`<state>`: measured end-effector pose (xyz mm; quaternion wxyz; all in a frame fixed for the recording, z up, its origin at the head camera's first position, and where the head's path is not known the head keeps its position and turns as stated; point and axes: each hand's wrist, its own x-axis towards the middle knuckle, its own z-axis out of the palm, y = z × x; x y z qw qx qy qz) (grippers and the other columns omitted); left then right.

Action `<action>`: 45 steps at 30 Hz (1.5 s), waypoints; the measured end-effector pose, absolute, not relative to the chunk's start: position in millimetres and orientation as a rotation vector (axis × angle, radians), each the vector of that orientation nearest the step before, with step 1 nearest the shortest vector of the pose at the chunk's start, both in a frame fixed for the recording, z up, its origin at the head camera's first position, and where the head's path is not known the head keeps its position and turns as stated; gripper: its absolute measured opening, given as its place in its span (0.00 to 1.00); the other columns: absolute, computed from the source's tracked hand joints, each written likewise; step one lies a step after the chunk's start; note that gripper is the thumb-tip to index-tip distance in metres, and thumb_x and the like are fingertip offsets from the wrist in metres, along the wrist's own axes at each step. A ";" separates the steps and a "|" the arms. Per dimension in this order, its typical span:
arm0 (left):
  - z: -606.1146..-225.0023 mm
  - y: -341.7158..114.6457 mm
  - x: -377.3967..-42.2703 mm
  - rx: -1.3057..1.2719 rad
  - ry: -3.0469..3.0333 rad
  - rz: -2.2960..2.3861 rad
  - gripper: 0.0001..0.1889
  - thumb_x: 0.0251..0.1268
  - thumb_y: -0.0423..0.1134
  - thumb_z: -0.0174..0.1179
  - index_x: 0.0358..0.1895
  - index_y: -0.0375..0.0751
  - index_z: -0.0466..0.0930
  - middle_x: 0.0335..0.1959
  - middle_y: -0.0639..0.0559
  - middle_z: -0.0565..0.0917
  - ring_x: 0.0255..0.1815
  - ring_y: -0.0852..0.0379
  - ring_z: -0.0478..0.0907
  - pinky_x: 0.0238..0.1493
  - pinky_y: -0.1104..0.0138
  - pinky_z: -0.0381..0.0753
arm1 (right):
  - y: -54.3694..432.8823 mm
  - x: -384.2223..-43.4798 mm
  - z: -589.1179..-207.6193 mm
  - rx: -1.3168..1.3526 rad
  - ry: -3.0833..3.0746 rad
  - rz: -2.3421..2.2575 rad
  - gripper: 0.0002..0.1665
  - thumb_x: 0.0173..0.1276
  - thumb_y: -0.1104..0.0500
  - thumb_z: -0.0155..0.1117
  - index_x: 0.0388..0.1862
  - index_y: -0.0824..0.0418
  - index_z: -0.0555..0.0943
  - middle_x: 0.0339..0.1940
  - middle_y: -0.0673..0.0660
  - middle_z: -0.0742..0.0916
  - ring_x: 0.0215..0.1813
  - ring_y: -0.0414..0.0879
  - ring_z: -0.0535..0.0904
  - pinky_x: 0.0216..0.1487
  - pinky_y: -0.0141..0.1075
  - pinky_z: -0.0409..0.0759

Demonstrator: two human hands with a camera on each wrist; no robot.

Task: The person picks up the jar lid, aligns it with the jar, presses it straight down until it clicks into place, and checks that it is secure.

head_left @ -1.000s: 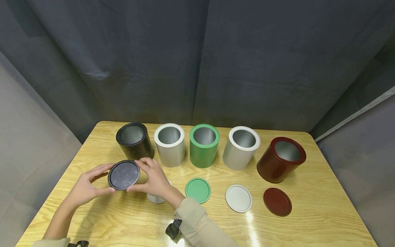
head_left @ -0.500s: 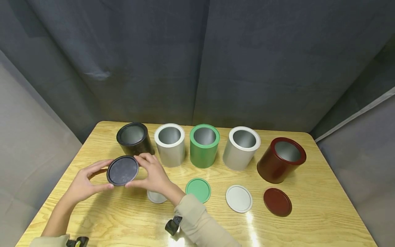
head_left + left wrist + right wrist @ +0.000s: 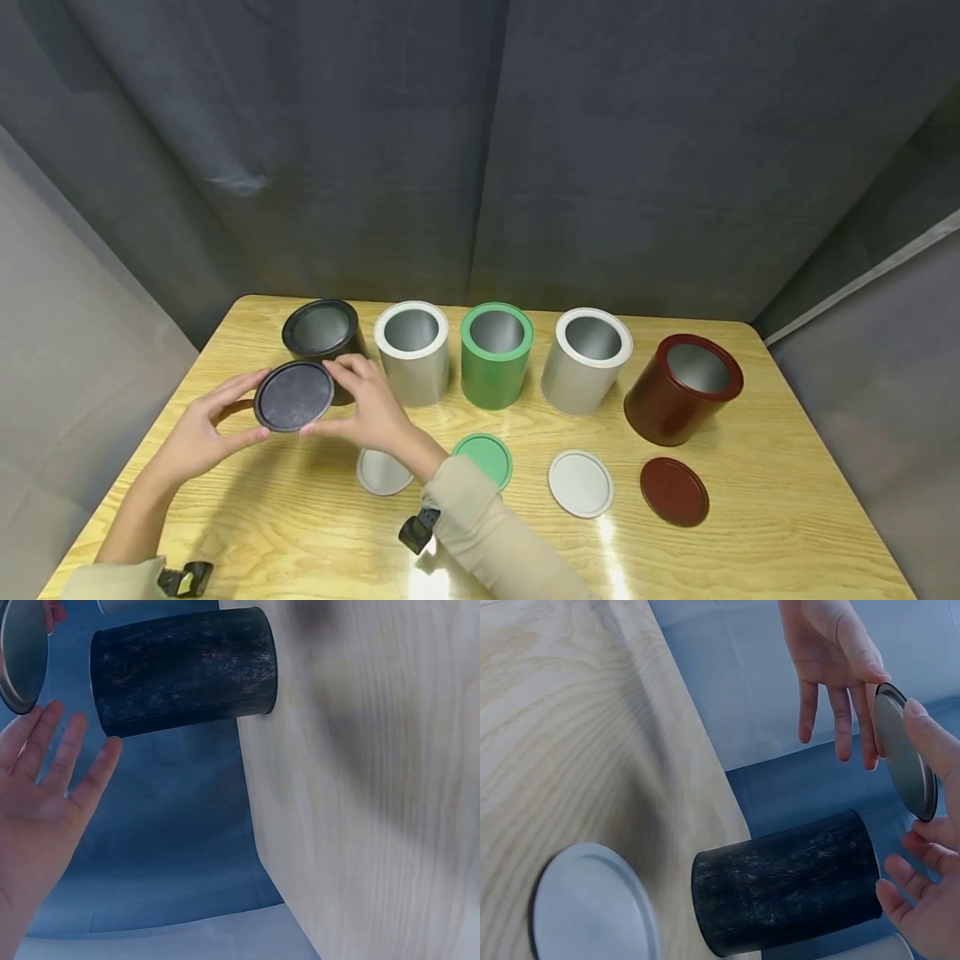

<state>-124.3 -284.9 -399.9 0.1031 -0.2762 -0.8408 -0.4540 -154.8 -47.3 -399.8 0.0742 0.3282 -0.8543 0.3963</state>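
A round black lid (image 3: 294, 397) is held up off the table between both hands, its top facing the head camera. My left hand (image 3: 204, 435) pinches its left edge between thumb and fingers, while my right hand (image 3: 367, 414) pinches the right edge. Just behind the lid stands the open black can (image 3: 324, 332), and the lid overlaps its lower front in the head view. In the left wrist view the can (image 3: 187, 671) stands beside my outstretched lower fingers. The right wrist view catches the lid's metallic underside (image 3: 902, 754) above table height.
To the right of the black can stand a white can (image 3: 416, 375), a green can (image 3: 495, 375), another white can (image 3: 573, 379) and a dark red can (image 3: 660, 404), all uncovered. Before them lie a white lid (image 3: 384, 473), green lid (image 3: 483, 458), second white lid (image 3: 581, 483) and red lid (image 3: 674, 492).
Both hands have carried the black lid up and slightly left, towards the black can. More of the nearest white lid shows beneath my right hand. Cans and other lids have stayed put.
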 end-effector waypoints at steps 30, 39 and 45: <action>-379.0 -276.3 -148.7 -0.727 -2.469 -1.230 0.38 0.36 0.19 0.69 0.60 0.28 0.68 0.58 0.64 0.69 0.57 0.74 0.64 0.47 0.82 0.67 | -46.5 -182.5 -367.9 0.979 -2.638 1.027 0.49 0.44 0.40 0.74 0.63 0.61 0.70 0.55 0.53 0.74 0.57 0.44 0.67 0.57 0.29 0.63; -374.9 -280.3 -159.3 -0.693 -2.557 -1.158 0.37 0.43 0.24 0.69 0.62 0.29 0.65 0.58 0.30 0.69 0.56 0.79 0.60 0.46 0.84 0.66 | -49.0 -196.0 -359.9 0.973 -2.743 0.943 0.51 0.45 0.37 0.70 0.65 0.58 0.67 0.59 0.53 0.72 0.59 0.45 0.65 0.58 0.33 0.65; -373.1 -279.2 -168.3 -0.679 -2.581 -1.148 0.36 0.46 0.27 0.68 0.63 0.31 0.64 0.59 0.32 0.68 0.56 0.79 0.60 0.46 0.84 0.65 | -48.3 -208.5 -358.8 0.991 -2.766 0.889 0.51 0.47 0.36 0.69 0.66 0.59 0.66 0.61 0.54 0.71 0.61 0.46 0.64 0.60 0.34 0.63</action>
